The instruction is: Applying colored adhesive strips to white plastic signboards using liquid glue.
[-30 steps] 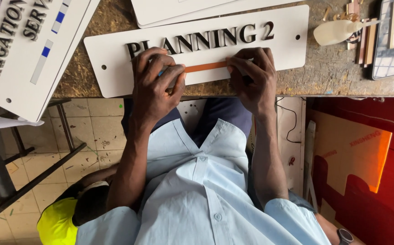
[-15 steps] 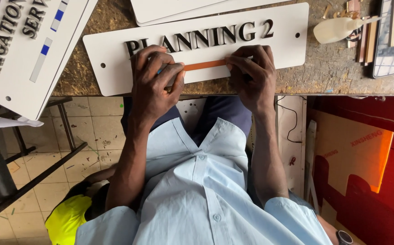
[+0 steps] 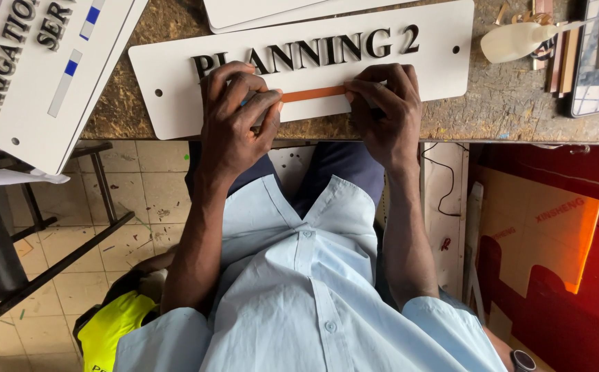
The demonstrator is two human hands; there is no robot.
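I'm pinching the orange strip [image 3: 312, 94] between my left hand [image 3: 234, 114] and right hand [image 3: 382, 110], below the black letters [image 3: 306, 52] on the white sign [image 3: 437, 65]; uneven pressing could be tilting it.

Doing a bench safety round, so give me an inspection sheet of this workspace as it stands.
Surface: rough chipboard bench top, worn and stained.
Job's things: white sign plate with raised black letters; orange strip lying on it under the letters.
Clutter: second white sign overhanging the bench's edge; pale squeeze bottle on its side; more white plates.
Hands: left hand and right hand each pressing one end of the strip.
Cables: black cable hanging below the bench.
Surroundings: tiled floor, orange sheet.
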